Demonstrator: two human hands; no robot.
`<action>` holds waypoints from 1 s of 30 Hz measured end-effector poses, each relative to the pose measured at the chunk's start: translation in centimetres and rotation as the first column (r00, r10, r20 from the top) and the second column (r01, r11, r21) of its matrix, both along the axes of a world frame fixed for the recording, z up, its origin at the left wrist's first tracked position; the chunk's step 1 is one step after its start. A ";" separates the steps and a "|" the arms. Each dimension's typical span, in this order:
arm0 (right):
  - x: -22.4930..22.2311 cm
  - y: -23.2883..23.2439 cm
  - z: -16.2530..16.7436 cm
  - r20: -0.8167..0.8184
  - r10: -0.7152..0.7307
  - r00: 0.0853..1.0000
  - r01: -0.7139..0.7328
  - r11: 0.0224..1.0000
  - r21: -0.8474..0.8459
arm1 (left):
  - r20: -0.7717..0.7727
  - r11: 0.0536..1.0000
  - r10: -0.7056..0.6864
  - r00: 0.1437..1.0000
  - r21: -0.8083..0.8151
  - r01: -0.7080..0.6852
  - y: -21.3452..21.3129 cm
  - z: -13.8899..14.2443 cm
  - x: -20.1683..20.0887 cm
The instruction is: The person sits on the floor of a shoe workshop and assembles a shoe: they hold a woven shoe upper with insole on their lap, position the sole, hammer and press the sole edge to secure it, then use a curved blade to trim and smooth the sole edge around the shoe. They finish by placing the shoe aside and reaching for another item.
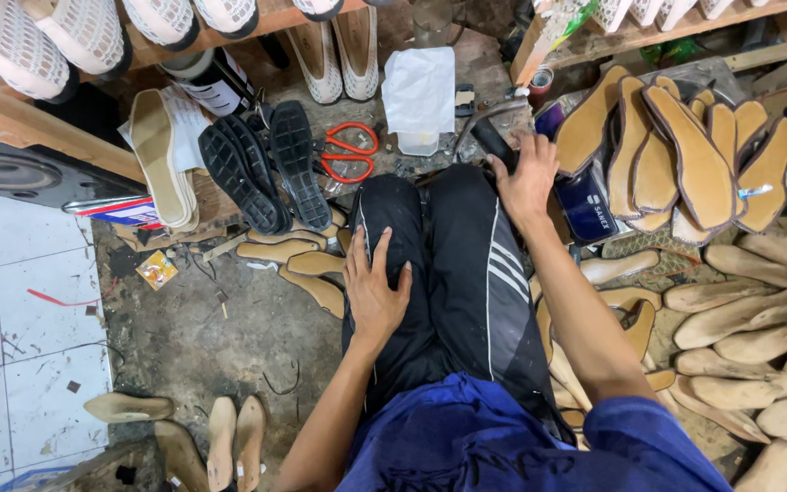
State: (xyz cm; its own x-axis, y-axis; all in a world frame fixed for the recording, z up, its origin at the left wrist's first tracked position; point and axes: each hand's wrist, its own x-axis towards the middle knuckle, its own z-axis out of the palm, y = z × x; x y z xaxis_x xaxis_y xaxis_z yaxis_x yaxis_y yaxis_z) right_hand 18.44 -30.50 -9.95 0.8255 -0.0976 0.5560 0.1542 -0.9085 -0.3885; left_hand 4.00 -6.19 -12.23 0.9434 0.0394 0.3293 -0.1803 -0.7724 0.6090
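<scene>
Grey concrete floor [220,337] strewn with wooden shoe lasts [758,310] beneath shelves [257,23].

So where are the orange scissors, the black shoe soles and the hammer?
orange scissors [350,152], head view, on the handles.
black shoe soles [266,169], head view, on the treaded underside.
hammer [494,141], head view, on the dark handle above the right hand [526,182].

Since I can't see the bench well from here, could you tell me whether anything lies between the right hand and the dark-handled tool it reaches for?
Nothing visible does: the right hand already closes on the dark-handled metal tool past the knees. The left hand rests flat on the black trouser leg.
</scene>
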 end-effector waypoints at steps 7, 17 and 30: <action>-8.7 3.7 0.8 -0.275 0.247 0.929 -0.243 0.969 0.048 | -0.046 1.000 0.008 0.999 0.016 -0.007 -0.2 -0.1 0.1; -10.0 3.6 -1.1 -0.304 0.180 0.936 -0.202 0.979 -0.042 | -0.033 0.992 0.020 0.999 0.127 -0.016 -0.1 -1.1 0.1; -10.6 3.9 -1.2 -0.331 0.190 0.924 -0.213 0.976 -0.035 | -0.038 0.998 0.015 0.999 0.066 -0.013 0.6 -1.8 -0.4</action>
State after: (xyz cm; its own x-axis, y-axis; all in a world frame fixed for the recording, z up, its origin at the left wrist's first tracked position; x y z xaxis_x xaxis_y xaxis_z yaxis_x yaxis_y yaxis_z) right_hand 7.83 -26.56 -11.12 0.9598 0.1184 0.2547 0.2130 -0.8978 -0.3855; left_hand 3.60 -5.55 -14.07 0.9549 0.0322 0.2951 -0.1466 -0.8132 0.5632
